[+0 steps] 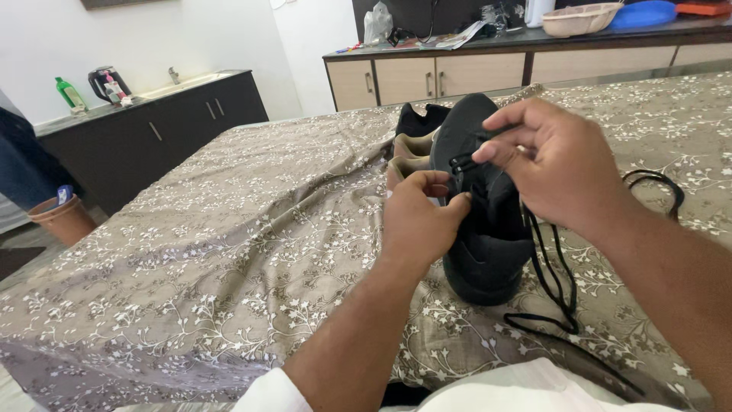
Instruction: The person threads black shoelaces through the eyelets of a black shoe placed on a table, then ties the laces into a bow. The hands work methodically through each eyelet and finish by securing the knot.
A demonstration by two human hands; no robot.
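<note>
Right now I am steadying the black fabric sneaker [480, 221] on the bed with my left hand [418, 221] while my right hand [553, 164] is pinching its thin black lace [550, 282]; loose slack below could snag.

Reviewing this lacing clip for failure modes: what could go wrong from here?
1. The black shoe stands on its heel on the soft patterned bedsheet, steadied by the left hand; it might tip if that hand lets go.
2. The right hand pinches the black lace near the eyelets; its long loose loops trail over the sheet and could tangle or snag.
</note>
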